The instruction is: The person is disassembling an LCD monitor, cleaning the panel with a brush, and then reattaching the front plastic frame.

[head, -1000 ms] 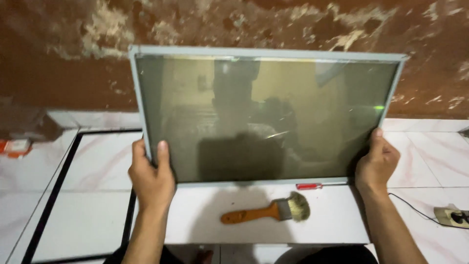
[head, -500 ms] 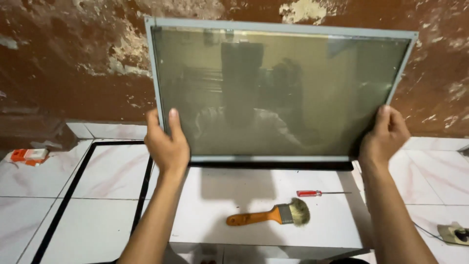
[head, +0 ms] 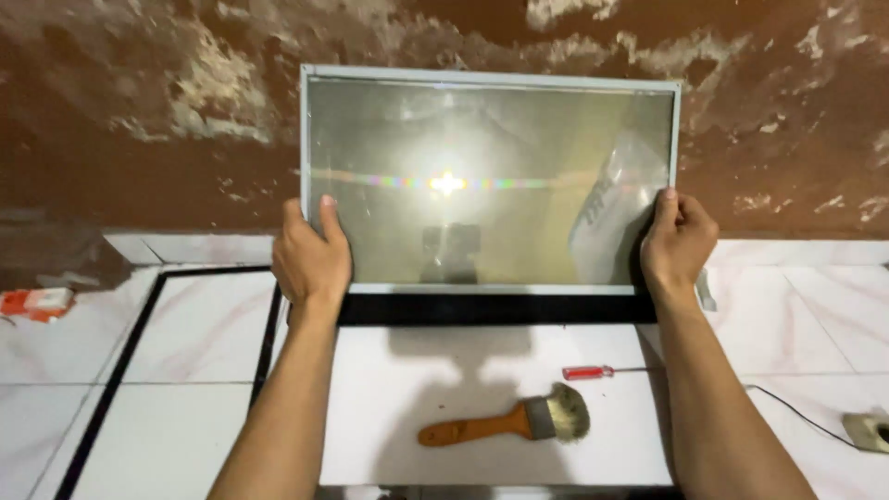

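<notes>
- Display panel: held upright above white board.
- Left hand, right hand: each clamped on a lower corner.
- Paintbrush, red screwdriver: lying near, on board.

Grey object, perhaps a plug, edge-cropped

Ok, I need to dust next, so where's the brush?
In the head view, the brush lies on the white board, low centre, just below the red screwdriver.
</notes>
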